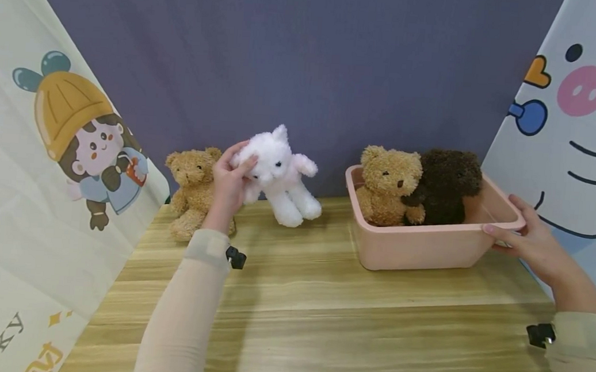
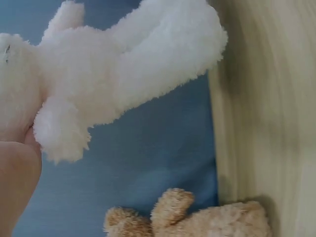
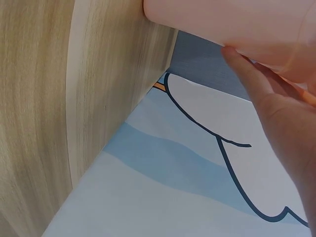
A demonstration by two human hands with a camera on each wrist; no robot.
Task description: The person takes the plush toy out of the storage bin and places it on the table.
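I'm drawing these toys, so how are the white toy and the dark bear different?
The white toy has white fur; the dark bear has dark brown fur. The left hand grips the white toy's head; the dark bear sits in the bin. The white toy's legs show; the dark bear's are hidden. Both are fluffy.

White fluffy plush toy (image 1: 279, 176), one pointed ear up, small dark eyes, held by the head in my left fingers (image 1: 231, 152); body tilted, both legs angled down to the right, face toward me. Pink bin (image 1: 418, 247), open top, rounded corners, upright on the surface (image 1: 320, 320), well apart from plush; my right fingers (image 1: 523, 207) grip its right-end rim.
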